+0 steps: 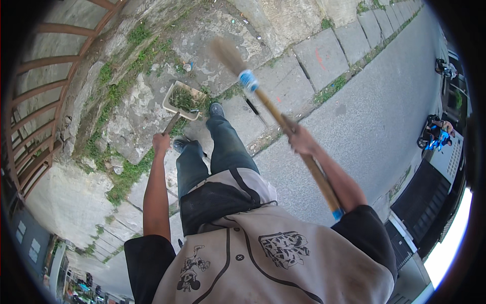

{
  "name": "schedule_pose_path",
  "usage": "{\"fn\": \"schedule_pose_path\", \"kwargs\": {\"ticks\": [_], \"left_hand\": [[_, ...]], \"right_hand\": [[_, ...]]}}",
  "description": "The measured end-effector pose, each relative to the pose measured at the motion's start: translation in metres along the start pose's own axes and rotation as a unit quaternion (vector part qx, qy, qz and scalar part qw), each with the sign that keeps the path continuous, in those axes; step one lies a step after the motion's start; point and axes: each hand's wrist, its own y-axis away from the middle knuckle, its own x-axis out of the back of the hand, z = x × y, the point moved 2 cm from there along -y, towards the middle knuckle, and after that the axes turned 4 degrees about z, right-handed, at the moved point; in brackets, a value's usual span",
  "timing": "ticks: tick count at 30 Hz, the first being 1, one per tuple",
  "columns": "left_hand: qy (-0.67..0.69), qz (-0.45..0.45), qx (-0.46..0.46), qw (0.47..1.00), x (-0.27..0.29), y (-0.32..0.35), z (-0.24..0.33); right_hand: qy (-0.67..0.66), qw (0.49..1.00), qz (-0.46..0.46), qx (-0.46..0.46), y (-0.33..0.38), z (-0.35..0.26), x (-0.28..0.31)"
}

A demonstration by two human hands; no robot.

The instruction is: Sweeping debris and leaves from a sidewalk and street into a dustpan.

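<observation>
beige shirt (pixel 253 268) | right hand (pixel 302 140) clamped round broom (pixel 271 110) | left hand (pixel 161 143) gripping handle (pixel 172 122), tub (pixel 185 114) just beyond

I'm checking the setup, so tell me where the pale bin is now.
In the head view, the pale bin sits above and left of centre, by the tip of the hand tool in the left hand and near the right shoe.

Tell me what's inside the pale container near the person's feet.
Inside the pale container lies a heap of green and brownish plant debris. The heap covers much of the bottom, so anything beneath it cannot be seen.
</observation>
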Motion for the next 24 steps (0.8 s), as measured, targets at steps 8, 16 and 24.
{"fn": "schedule_pose_path", "kwargs": {"ticks": [8,16,24], "left_hand": [[0.012,0.005,0.030,0.999,0.003,0.008,0.027],[0.016,0.006,0.020,1.000,0.002,0.000,0.014],[-0.030,0.027,-0.017,0.999,-0.015,-0.016,0.002]], "right_hand": [[0.051,0.966,0.224,0.119,-0.193,-0.037,0.069],[-0.140,0.988,-0.057,0.027,-0.128,0.022,0.016],[-0.188,0.980,0.057,0.010,-0.111,0.027,0.021]]}}
